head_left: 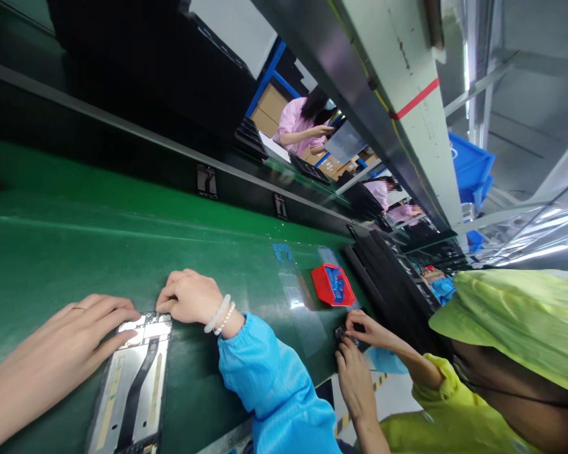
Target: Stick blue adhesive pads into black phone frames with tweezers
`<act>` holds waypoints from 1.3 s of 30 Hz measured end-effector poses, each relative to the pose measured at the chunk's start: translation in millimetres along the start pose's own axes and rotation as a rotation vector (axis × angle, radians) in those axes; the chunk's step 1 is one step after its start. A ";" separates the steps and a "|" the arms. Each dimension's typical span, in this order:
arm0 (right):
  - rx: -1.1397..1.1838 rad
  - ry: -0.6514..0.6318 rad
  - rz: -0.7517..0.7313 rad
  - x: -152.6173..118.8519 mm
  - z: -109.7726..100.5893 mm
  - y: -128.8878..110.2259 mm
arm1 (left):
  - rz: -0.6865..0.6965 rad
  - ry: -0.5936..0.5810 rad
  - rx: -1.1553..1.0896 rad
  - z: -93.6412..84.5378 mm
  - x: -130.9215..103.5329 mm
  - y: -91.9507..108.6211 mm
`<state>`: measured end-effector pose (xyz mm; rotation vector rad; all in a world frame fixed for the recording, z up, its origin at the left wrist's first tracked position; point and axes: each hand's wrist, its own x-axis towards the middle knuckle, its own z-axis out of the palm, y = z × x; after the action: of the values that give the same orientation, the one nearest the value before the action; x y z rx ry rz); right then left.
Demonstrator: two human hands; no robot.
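Observation:
An opened phone (137, 384) lies on the green bench, its silver inner plate facing up, with a black flex cable (139, 391) running along it. My left hand (88, 334) reaches in from the left, fingers stretched out, the thumb and fingertips resting on the phone's upper left corner. At the upper right corner is my right hand (192, 296), fingers curled and pinched together. It wears pale bead bracelets and a blue sleeve (269, 372). Whatever is between those fingertips is hidden.
A red bin (334, 285) with blue pieces stands on the bench (208, 252). Beside me a co-worker in a yellow-green cap (511, 321) handles a small dark part. Two phone parts (207, 181) lie along the dark strip behind. Black trays (383, 284) are stacked farther right.

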<state>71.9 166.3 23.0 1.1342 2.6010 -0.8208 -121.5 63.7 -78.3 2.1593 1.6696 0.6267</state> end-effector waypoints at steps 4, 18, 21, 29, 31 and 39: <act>0.033 -0.048 -0.042 5.3 -4.1 4.9 | 0.000 0.005 0.005 2.5 -0.7 -2.4; 0.031 -0.062 -0.069 7.7 -3.3 5.0 | 0.036 0.036 0.010 4.4 0.5 -3.5; 0.041 -0.075 -0.095 9.8 -4.2 7.4 | 0.030 0.039 0.029 5.3 -1.0 -4.0; 0.035 -0.072 -0.081 8.4 -4.5 6.0 | 0.030 0.056 0.039 5.5 -2.3 -3.1; 0.023 -0.061 -0.068 6.1 -4.6 3.7 | 0.038 0.059 0.041 5.7 -1.7 -3.2; -0.029 -0.034 -0.042 1.2 -4.2 -2.3 | 0.040 0.062 0.057 5.6 0.4 -1.9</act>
<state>69.7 168.1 27.0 1.0524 2.6085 -0.8012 -120.0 64.5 -84.0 2.2401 1.6986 0.6713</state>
